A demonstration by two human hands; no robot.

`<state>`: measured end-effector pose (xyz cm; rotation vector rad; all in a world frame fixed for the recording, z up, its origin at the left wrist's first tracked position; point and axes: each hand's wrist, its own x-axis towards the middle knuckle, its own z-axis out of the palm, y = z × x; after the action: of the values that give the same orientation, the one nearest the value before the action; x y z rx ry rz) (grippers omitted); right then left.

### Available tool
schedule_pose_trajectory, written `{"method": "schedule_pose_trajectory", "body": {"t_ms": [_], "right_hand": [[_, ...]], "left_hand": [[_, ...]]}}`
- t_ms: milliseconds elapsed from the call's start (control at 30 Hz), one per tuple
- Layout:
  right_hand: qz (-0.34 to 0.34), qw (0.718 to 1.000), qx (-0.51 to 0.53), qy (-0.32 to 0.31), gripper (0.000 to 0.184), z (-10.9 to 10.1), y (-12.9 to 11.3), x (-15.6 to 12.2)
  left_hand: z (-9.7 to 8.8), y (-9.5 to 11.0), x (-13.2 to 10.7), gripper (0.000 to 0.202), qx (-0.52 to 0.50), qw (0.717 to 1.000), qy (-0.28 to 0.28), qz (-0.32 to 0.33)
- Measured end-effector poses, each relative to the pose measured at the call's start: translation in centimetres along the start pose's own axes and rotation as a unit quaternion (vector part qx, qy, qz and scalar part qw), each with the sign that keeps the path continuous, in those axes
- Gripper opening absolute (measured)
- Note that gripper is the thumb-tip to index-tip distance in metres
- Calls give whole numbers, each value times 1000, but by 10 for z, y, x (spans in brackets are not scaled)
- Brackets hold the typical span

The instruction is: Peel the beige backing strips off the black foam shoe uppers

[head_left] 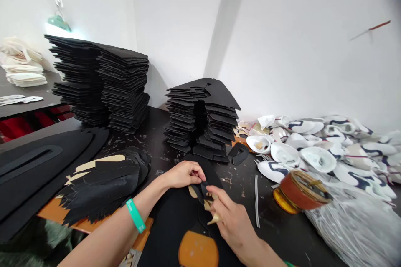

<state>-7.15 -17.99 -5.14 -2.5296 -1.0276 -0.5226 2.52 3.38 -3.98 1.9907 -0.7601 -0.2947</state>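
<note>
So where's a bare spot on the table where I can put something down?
Bare dark workbench shows between the right hand and the white shoe uppers. It's crowded on the left, around the stacks of black cut sheets and the cut black pieces.

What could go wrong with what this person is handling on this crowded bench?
The small black-and-tan piece held between the left hand and right hand might slip and get lost against the black sheet beneath it. The uneven stack of black cut-outs just ahead could topple if bumped.
</note>
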Motion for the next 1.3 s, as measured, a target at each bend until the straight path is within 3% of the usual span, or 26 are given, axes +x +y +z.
{"method": "schedule_pose_trajectory", "body": {"t_ms": [100,233,900,1300], "right_hand": [[-69,994,-24,75,22,-1,-5,-11],[-76,989,-43,120,22,-2,-7,-15],[-115,989,-15,89,24,-1,-16,-4],[-157,984,-66,41,17,-4,-16,-12]], "left_hand": [[-2,2,1,15,-7,1000,-8,-2],[-4,5,1,15,-7,1000,-17,-3],[0,8,-3,12,71,997,-26,28],[8,17,-5,32,138,990,-27,17]]}}
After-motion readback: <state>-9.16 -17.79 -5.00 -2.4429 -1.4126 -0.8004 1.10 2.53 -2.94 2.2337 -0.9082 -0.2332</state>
